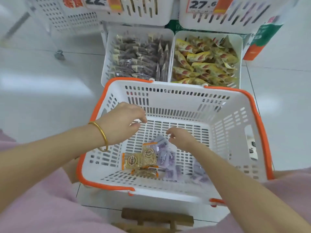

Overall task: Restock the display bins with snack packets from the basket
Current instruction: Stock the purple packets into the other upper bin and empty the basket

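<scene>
Pale tiled floor [42,81] all round, with display stock stacked at 12 o'clock. White basket [176,103] with an orange rim sits at centre, its far edge just beside two low white bins. Left bin [105,64], at 11 o'clock from the basket, is full of dark purple packets [138,59]. Right bin [239,61], at 1 o'clock, is full of yellow packets [203,63]. Upper bins [151,15] above these carry price tags [202,5], only partly readable. In the basket, the stock lies on the bottom toward 6 o'clock: tan packets [143,159] with orange ends at 7 o'clock, overlapping one another, and pale purple packets [168,158] touching them on the 3 o'clock side and trailing toward 5 o'clock. Left hand [122,121] is inside the basket at 10 o'clock, above the bottom, fingers loosely curled with tips near the thumb, nothing visible in them. Gold bangle [102,133] on that wrist. Right hand [182,137] hangs near centre, fingers relaxed and slightly bent, directly over the topmost purple packet; cannot tell whether they touch it. Pink clothing [42,199] fills 7 and 5 o'clock, and a wooden stool [156,217] shows at 6 o'clock.
</scene>
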`<state>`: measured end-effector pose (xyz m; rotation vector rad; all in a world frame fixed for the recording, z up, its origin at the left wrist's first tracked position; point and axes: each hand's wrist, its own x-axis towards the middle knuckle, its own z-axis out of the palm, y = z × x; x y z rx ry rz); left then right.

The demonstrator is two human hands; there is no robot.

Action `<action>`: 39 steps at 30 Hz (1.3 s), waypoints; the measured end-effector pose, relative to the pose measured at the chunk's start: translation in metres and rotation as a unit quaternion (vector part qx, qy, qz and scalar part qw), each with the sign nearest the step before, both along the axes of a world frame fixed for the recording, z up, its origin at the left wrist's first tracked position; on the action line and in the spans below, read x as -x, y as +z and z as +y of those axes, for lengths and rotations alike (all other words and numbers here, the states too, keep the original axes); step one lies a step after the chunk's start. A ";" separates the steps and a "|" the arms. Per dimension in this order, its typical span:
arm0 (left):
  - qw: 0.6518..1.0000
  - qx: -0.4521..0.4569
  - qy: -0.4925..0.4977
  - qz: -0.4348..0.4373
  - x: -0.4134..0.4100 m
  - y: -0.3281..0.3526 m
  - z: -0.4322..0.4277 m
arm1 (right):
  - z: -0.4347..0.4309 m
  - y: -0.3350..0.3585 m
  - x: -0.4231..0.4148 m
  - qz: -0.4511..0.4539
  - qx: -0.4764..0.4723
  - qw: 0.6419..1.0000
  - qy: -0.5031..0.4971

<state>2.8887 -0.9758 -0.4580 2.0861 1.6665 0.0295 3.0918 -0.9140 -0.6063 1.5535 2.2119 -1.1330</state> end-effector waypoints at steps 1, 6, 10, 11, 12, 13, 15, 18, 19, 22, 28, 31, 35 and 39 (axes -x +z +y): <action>1.000 0.010 0.005 0.002 0.002 -0.005 -0.005 | -0.002 -0.012 0.000 -0.017 0.003 1.000 0.011; 0.998 0.060 -0.019 0.023 0.004 -0.023 -0.018 | 0.001 -0.060 0.014 -0.113 -0.062 0.967 0.221; 0.995 0.090 -0.014 0.035 0.009 -0.030 -0.021 | 0.003 -0.086 0.026 -0.133 -0.082 0.939 0.306; 0.995 0.094 -0.013 0.036 0.009 -0.031 -0.019 | 0.005 -0.090 0.027 -0.129 -0.086 0.940 0.304; 0.994 0.097 -0.014 0.038 0.008 -0.032 -0.017 | 0.006 -0.093 0.027 -0.122 -0.095 0.944 0.292; 0.994 0.099 -0.014 0.038 0.007 -0.032 -0.015 | 0.008 -0.094 0.028 -0.115 -0.104 0.950 0.271; 0.993 0.109 -0.011 0.038 0.003 -0.033 -0.010 | 0.008 -0.093 0.027 -0.105 -0.107 0.962 0.229; 0.991 0.130 -0.006 0.042 -0.001 -0.035 -0.006 | 0.010 -0.086 0.020 -0.076 -0.077 0.986 0.130; 0.990 0.135 -0.001 0.039 -0.002 -0.035 -0.005 | 0.014 -0.081 0.016 -0.055 -0.053 0.995 0.066; 0.988 0.153 0.023 0.025 -0.005 -0.036 0.000 | 0.024 -0.067 0.004 0.044 0.062 0.985 -0.156; 0.971 0.181 0.148 -0.053 -0.006 -0.040 0.010 | 0.020 -0.021 -0.002 0.410 0.492 0.661 -0.391; 0.936 0.191 0.251 -0.155 -0.005 -0.046 0.015 | 0.014 -0.001 0.016 0.490 0.525 0.616 -0.325; 0.872 0.198 0.307 -0.327 -0.005 -0.045 0.020 | 0.011 0.018 0.035 0.526 0.552 0.599 -0.245; 0.832 0.163 0.331 -0.414 -0.004 -0.039 0.022 | 0.009 0.026 0.044 0.521 0.559 0.607 -0.217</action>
